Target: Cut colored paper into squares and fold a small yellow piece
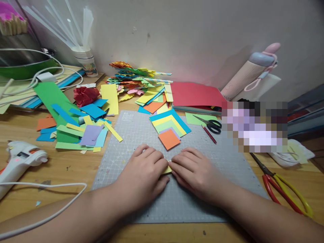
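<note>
A small piece of yellow paper lies low over the grey cutting mat, mostly hidden under my fingers; it looks folded, but I cannot tell how. My left hand is closed over its left part, thumb toward me. From the other side my right hand holds its right end, fingers pressed together. Just beyond my fingertips an orange paper square overlaps a fanned stack of paper squares, with a blue square outermost and yellow, green and purple between.
Black-handled scissors and a pencil lie right of the stack. Larger scissors rest at far right. A glue gun stands left, its white cable crossing near my left forearm. Paper scraps pile at left.
</note>
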The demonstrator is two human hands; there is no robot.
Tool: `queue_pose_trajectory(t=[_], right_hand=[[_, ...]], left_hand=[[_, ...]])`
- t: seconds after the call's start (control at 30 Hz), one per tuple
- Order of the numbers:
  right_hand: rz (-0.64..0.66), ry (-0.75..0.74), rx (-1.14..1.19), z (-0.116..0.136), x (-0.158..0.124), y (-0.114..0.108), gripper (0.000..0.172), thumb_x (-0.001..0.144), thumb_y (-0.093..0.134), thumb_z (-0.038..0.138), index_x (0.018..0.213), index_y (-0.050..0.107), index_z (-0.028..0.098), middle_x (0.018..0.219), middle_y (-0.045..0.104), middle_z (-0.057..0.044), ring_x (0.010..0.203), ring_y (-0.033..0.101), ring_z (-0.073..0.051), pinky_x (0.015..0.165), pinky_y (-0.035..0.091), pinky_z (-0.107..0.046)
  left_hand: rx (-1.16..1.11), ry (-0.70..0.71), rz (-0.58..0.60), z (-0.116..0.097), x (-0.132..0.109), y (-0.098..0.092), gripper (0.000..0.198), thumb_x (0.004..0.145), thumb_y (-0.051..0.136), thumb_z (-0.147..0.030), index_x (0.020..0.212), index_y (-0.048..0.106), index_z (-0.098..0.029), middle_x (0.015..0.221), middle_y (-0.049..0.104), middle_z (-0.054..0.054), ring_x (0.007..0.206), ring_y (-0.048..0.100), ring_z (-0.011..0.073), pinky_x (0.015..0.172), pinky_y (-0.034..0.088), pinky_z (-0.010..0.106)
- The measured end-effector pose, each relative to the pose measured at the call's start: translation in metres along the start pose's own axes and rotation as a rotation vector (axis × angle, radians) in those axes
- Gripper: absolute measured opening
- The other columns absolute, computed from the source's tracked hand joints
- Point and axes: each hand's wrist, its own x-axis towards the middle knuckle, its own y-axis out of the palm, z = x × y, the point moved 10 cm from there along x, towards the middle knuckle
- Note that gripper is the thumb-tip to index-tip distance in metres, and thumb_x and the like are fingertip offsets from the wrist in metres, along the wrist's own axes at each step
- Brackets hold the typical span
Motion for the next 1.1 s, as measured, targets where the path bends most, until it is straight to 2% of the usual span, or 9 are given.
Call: queue_pose_trajectory(t=[0.2, 0.33, 0.43, 0.53, 0.73, 0.8, 0.93, 1.1], right_hand=[[-0.079, 0.111, 0.221, -0.012, -0.001, -0.008, 0.017, 0.091, 0.048, 0.014, 0.101, 0.062, 0.016, 0.091, 0.067, -0.007, 0.086, 0.057, -0.018, 0.082, 0.043, -0.037], [-0.096, 0.131, 0.251, -0.002, 0.002, -0.015, 0.014, 0.088, 0.047, 0.012, 0.088, 0.062, 0.015, 0.080, 0.064, -0.005, 0.076, 0.055, -0.016, 0.076, 0.042, -0.034], [-0.036, 0.179, 0.252, 0.001, 0.006, -0.015, 0.015, 0.082, 0.047, 0.011, 0.074, 0.057, 0.017, 0.067, 0.057, -0.001, 0.066, 0.049, -0.015, 0.069, 0.039, -0.031], [0.002, 0.303, 0.318, -0.005, 0.009, -0.013, 0.012, 0.080, 0.048, 0.012, 0.072, 0.055, 0.018, 0.065, 0.055, 0.001, 0.064, 0.048, -0.014, 0.068, 0.037, -0.030], [0.029, 0.576, 0.661, -0.021, 0.010, 0.012, 0.010, 0.076, 0.046, 0.015, 0.067, 0.048, 0.019, 0.061, 0.047, 0.004, 0.058, 0.043, -0.011, 0.054, 0.034, -0.022], [0.017, 0.600, 0.735, -0.022, 0.012, 0.016, 0.009, 0.074, 0.046, 0.016, 0.065, 0.046, 0.019, 0.059, 0.043, 0.004, 0.056, 0.041, -0.010, 0.052, 0.033, -0.022], [-0.020, 0.576, 0.741, -0.026, 0.013, 0.012, 0.009, 0.071, 0.045, 0.015, 0.063, 0.046, 0.019, 0.058, 0.041, 0.004, 0.056, 0.039, -0.010, 0.052, 0.032, -0.022], [-0.001, 0.629, 0.736, -0.046, 0.000, 0.009, 0.009, 0.070, 0.046, 0.014, 0.063, 0.048, 0.019, 0.059, 0.045, 0.003, 0.057, 0.042, -0.011, 0.054, 0.034, -0.024]], left_hand=[[-0.060, -0.003, -0.122, 0.006, -0.001, -0.013, 0.019, 0.090, 0.047, -0.017, 0.078, 0.061, -0.017, 0.077, 0.065, 0.001, 0.078, 0.057, 0.0169, 0.082, 0.035, 0.037], [-0.168, 0.006, -0.167, 0.004, -0.003, -0.021, 0.013, 0.086, 0.052, -0.016, 0.077, 0.061, -0.018, 0.075, 0.065, -0.001, 0.076, 0.057, 0.0155, 0.080, 0.035, 0.035], [-0.313, -0.054, -0.155, 0.008, -0.004, -0.020, 0.007, 0.083, 0.057, -0.018, 0.076, 0.061, -0.019, 0.072, 0.064, -0.002, 0.074, 0.057, 0.0148, 0.080, 0.035, 0.035], [-0.423, -0.095, -0.121, 0.012, -0.006, -0.017, 0.008, 0.083, 0.058, -0.019, 0.075, 0.060, -0.019, 0.070, 0.064, -0.003, 0.071, 0.056, 0.0144, 0.081, 0.034, 0.035], [-0.539, -0.143, -0.083, 0.017, -0.007, -0.013, 0.020, 0.084, 0.054, -0.021, 0.064, 0.054, -0.017, 0.062, 0.057, -0.004, 0.064, 0.051, 0.0129, 0.078, 0.034, 0.034], [-0.594, -0.158, -0.087, 0.018, -0.006, -0.013, 0.023, 0.084, 0.053, -0.022, 0.062, 0.051, -0.017, 0.060, 0.054, -0.004, 0.063, 0.049, 0.0126, 0.077, 0.034, 0.033], [-0.682, -0.210, -0.133, 0.024, -0.007, -0.018, 0.021, 0.083, 0.052, -0.023, 0.063, 0.052, -0.017, 0.063, 0.056, -0.002, 0.068, 0.050, 0.0144, 0.075, 0.034, 0.033], [-0.754, -0.278, -0.196, 0.036, -0.011, -0.030, 0.020, 0.081, 0.053, -0.025, 0.062, 0.053, -0.018, 0.065, 0.055, -0.001, 0.070, 0.051, 0.0158, 0.072, 0.036, 0.033]])
